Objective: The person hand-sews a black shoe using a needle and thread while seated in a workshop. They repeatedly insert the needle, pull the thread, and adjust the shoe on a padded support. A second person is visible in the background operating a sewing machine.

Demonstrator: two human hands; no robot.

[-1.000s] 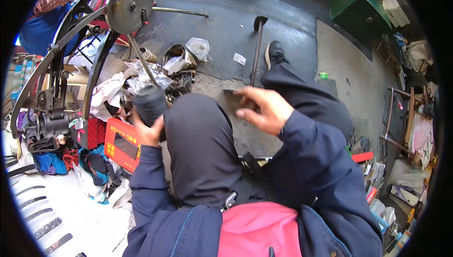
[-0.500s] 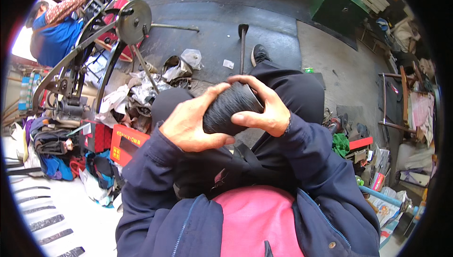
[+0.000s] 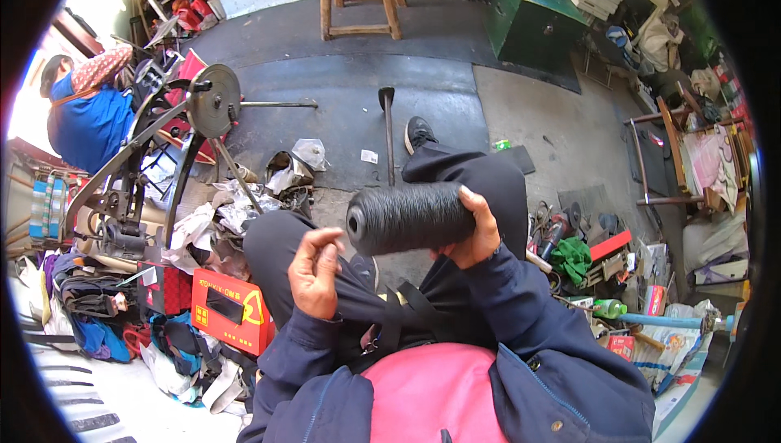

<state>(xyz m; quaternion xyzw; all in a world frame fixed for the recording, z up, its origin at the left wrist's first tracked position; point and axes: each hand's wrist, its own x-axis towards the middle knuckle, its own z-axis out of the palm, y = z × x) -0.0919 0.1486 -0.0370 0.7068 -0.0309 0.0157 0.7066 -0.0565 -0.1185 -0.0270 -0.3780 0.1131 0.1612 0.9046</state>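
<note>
A large spool of black thread (image 3: 407, 219) lies nearly level above my lap, its hollow end toward the left. My right hand (image 3: 478, 235) grips the spool's right end, thumb on top and fingers curled beneath. Just off the left end is my left hand (image 3: 315, 272), its fingers bent in and the thumb close to the index finger. Whether a thread end is between those fingertips is too fine to make out. My legs in dark trousers (image 3: 480, 178) are spread below the spool.
On the left stands a hand-cranked machine with a metal wheel (image 3: 214, 101), and a person in blue (image 3: 89, 130) beyond it. A red box (image 3: 232, 313) sits among bags and cloths. A wooden stool (image 3: 358, 30) and green chest (image 3: 533, 24) are farther off; clutter with a green cloth (image 3: 572, 256) lies right.
The spool has turned from tilted between both hands to nearly level. My left hand has let go of its side and drawn down-left; my right hand has shifted to the right end.
</note>
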